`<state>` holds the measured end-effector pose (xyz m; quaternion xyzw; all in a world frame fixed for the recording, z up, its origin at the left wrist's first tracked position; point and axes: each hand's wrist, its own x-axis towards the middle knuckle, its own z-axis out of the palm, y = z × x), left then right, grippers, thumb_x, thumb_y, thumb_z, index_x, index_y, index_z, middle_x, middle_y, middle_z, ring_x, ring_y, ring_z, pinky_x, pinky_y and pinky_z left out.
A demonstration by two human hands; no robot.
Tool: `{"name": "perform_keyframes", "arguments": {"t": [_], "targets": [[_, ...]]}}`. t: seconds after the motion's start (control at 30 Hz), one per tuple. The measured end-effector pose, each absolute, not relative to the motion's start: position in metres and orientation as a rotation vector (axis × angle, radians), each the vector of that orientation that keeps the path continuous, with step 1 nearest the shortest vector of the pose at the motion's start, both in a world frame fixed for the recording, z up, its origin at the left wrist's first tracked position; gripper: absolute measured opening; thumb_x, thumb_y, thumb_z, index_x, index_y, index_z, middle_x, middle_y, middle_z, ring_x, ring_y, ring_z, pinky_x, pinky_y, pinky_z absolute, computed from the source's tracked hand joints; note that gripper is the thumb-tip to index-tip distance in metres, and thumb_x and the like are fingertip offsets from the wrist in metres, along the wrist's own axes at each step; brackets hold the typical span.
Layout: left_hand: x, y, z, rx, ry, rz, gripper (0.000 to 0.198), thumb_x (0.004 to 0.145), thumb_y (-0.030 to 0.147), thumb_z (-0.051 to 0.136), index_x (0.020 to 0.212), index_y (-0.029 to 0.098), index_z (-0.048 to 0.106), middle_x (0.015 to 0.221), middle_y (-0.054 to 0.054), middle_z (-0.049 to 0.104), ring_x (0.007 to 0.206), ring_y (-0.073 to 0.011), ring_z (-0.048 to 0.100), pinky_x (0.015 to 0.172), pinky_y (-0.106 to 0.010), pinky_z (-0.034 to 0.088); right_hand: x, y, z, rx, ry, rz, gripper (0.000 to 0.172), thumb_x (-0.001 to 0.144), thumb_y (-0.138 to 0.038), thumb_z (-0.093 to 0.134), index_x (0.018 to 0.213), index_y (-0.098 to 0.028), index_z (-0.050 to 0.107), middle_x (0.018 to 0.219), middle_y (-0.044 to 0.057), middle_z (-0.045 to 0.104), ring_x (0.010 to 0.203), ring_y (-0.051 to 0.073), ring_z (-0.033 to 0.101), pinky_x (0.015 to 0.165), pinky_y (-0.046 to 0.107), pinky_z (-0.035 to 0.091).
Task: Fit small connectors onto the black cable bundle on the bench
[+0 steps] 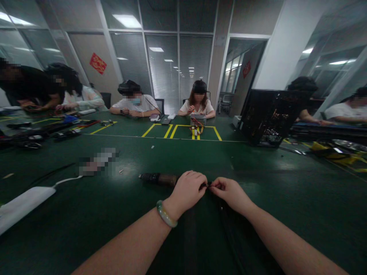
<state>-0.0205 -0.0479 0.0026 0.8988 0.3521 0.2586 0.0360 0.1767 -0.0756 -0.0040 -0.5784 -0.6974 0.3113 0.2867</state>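
My left hand (187, 189) is closed round the end of a dark cylindrical tool (159, 178) that lies on the green table (258, 214), its body sticking out to the left. A green bangle (165, 214) sits on that wrist. My right hand (229, 191) pinches a small dark part at the tool's tip, right next to the left fingers. A black cable (229, 236) runs from the hands toward me.
A white power brick with a white lead (25, 202) lies at the left. A black open computer case (269, 116) stands at the right back. Several people sit along the far and side edges with tools and parts. Yellow tape lines (169, 131) mark the far table.
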Motion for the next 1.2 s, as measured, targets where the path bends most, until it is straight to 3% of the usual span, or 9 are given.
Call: {"name": "perform_keyframes", "arguments": {"t": [0.2, 0.43, 0.6, 0.73, 0.87, 1.2], "targets": [[-0.0188, -0.0500, 0.0024, 2.739, 1.117, 0.894, 0.011, 0.080, 0.021, 0.063, 0.089, 0.022, 0.057, 0.095, 0.000, 0.063, 0.098, -0.0181, 0.057, 0.109, -0.042, 0.027, 0.1758, -0.0747, -0.0055, -1.521, -1.858, 0.843, 0.012, 0.085, -0.030, 0.060, 0.085, -0.020, 0.067, 0.077, -0.001, 0.070, 0.069, 0.016, 0.063, 0.059, 0.022, 0.042], [-0.0168, -0.0541, 0.0020, 2.738, 1.096, 0.897, 0.014, 0.079, 0.012, 0.060, 0.088, 0.023, 0.057, 0.104, 0.001, 0.063, 0.110, -0.0183, 0.053, 0.113, -0.043, 0.020, 0.1774, -0.0732, -0.0090, -1.513, -1.867, 0.851, 0.013, 0.085, -0.031, 0.059, 0.086, -0.020, 0.067, 0.079, 0.000, 0.070, 0.071, 0.016, 0.063, 0.060, 0.022, 0.043], [-0.0166, -0.0553, 0.0032, 2.694, 1.181, 0.916, 0.016, 0.078, 0.018, 0.063, 0.092, 0.022, 0.056, 0.105, -0.001, 0.062, 0.108, -0.0184, 0.053, 0.114, -0.043, 0.019, 0.1784, -0.0718, -0.0113, -1.511, -1.863, 0.882, 0.014, 0.086, -0.032, 0.059, 0.087, -0.020, 0.067, 0.080, 0.000, 0.070, 0.071, 0.016, 0.064, 0.060, 0.022, 0.044], [-0.0175, -0.0548, 0.0044, 2.680, 1.175, 0.857, 0.008, 0.082, 0.019, 0.059, 0.088, 0.021, 0.055, 0.095, 0.001, 0.062, 0.095, -0.0171, 0.056, 0.108, -0.043, 0.026, 0.1790, -0.0724, -0.0112, -1.519, -1.860, 0.895, 0.014, 0.087, -0.032, 0.059, 0.089, -0.020, 0.067, 0.081, 0.000, 0.070, 0.072, 0.016, 0.064, 0.059, 0.022, 0.044], [-0.0183, -0.0542, 0.0056, 2.684, 1.173, 0.742, 0.012, 0.081, 0.016, 0.058, 0.091, 0.022, 0.056, 0.092, 0.001, 0.061, 0.091, -0.0174, 0.056, 0.091, -0.036, 0.038, 0.1799, -0.0721, -0.0127, -1.501, -1.858, 0.890, 0.013, 0.087, -0.032, 0.059, 0.089, -0.021, 0.067, 0.080, -0.001, 0.070, 0.072, 0.016, 0.064, 0.059, 0.022, 0.044], [-0.0190, -0.0532, 0.0049, 2.693, 1.182, 0.733, 0.009, 0.082, 0.023, 0.059, 0.089, 0.021, 0.054, 0.088, 0.000, 0.060, 0.088, -0.0190, 0.054, 0.079, -0.033, 0.038, 0.1772, -0.0733, -0.0081, -1.508, -1.851, 0.882, 0.010, 0.085, -0.030, 0.062, 0.086, -0.021, 0.067, 0.077, -0.002, 0.069, 0.069, 0.015, 0.063, 0.058, 0.021, 0.043]]}}
